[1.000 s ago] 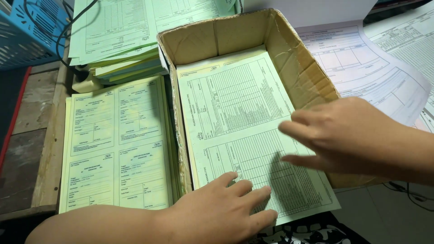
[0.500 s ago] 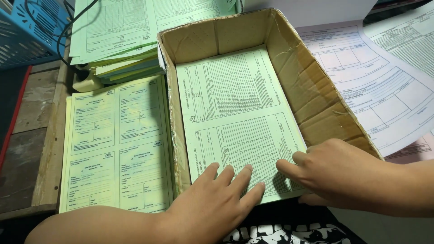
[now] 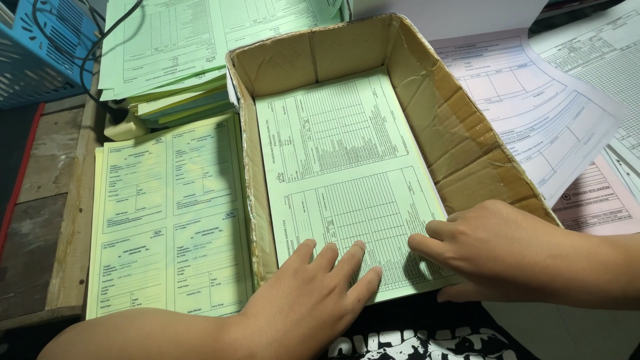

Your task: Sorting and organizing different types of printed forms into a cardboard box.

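Observation:
A stack of pale green printed forms [image 3: 347, 167] lies flat inside a shallow cardboard box [image 3: 467, 147]. My left hand [image 3: 313, 300] rests palm down on the near edge of the top form, fingers spread. My right hand [image 3: 493, 250] is at the near right corner of the same stack, fingers curled with the tips on the paper's edge. Neither hand lifts a sheet clear of the stack.
A pile of yellow forms [image 3: 170, 213] lies left of the box on a wooden bench [image 3: 47, 220]. More green forms [image 3: 180, 47] are stacked behind. White and pink sheets [image 3: 553, 113] spread at the right. A blue plastic basket [image 3: 37, 53] stands far left.
My right hand has come down from the middle of the form to its near right corner. My left hand has slid slightly onto the sheet, fingers spreading. The form now lies squarely in the box.

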